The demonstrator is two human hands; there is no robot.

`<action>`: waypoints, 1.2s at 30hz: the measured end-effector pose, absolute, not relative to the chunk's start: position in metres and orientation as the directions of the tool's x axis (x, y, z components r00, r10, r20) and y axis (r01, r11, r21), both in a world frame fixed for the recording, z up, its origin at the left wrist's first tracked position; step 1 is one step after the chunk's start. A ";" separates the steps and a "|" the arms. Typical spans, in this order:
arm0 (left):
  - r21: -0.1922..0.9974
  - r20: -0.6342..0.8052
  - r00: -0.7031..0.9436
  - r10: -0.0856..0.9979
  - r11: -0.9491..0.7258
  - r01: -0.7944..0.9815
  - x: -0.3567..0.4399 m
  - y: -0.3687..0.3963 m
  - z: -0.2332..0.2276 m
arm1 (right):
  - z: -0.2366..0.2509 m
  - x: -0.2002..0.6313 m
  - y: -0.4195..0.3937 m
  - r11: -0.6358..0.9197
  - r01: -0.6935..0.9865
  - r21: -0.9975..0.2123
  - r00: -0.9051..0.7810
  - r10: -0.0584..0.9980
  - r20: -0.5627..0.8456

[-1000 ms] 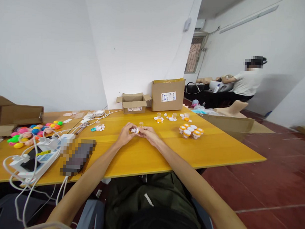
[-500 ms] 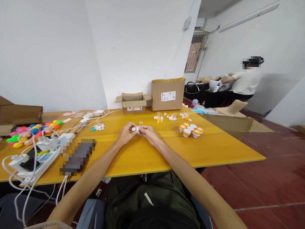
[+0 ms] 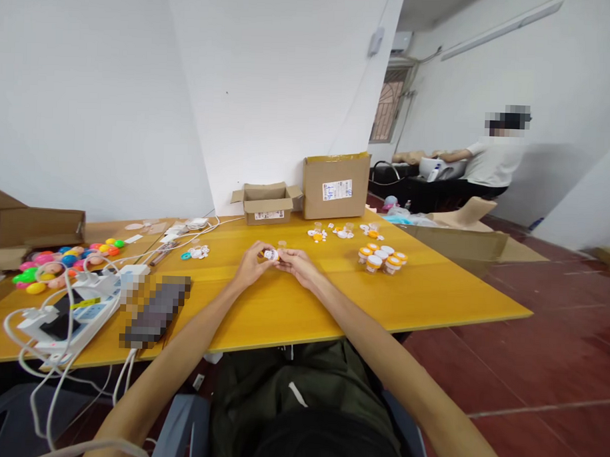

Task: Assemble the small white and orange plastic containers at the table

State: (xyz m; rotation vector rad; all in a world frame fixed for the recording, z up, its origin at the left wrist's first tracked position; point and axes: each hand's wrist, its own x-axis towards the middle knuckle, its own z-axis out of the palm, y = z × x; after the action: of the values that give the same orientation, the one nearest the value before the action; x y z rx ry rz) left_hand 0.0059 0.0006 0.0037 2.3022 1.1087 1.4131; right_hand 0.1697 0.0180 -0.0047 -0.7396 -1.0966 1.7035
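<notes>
A small white plastic part (image 3: 271,254) with dark markings or gaps is held between my hands above the table. My left hand (image 3: 254,263) pinches it from the left, fingers curled round its edge. From the right, the fingertips of my right hand (image 3: 298,264) close on the same part, partly hiding it. Just behind my hands stands a little transparent cup (image 3: 282,244). To the right, several small transparent jars with orange or white lids (image 3: 381,258) stand in a group. Loose white and orange pieces (image 3: 319,234) lie farther back in small heaps.
An open carton (image 3: 266,206) and a larger closed carton (image 3: 334,188) stand at the table's back. On the left lie a power strip (image 3: 89,314) with tangled cables, a phone-like dark slab (image 3: 157,311) and colourful balls (image 3: 68,260). A person (image 3: 492,158) sits far right.
The white part has turned slightly between my fingers, showing more of its face. My hands have barely moved. In the background, the person's arm has stretched out farther.
</notes>
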 end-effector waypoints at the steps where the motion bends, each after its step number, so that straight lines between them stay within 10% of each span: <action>1: 0.534 0.675 0.254 0.693 -0.696 0.481 0.006 0.001 0.004 | -0.004 0.170 0.017 -0.154 -0.387 -0.909 -0.370 0.929 0.000; 36: 0.620 0.617 0.233 0.752 -0.646 0.446 0.006 -0.001 0.007 | -0.002 0.171 0.015 -0.143 -0.358 -0.923 -0.386 0.923 0.007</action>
State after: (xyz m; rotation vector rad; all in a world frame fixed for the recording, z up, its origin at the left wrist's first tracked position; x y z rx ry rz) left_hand 0.0063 -0.0010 0.0071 2.1980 1.1136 1.3763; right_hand 0.1706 0.0148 -0.0018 -0.7488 -1.1384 1.7005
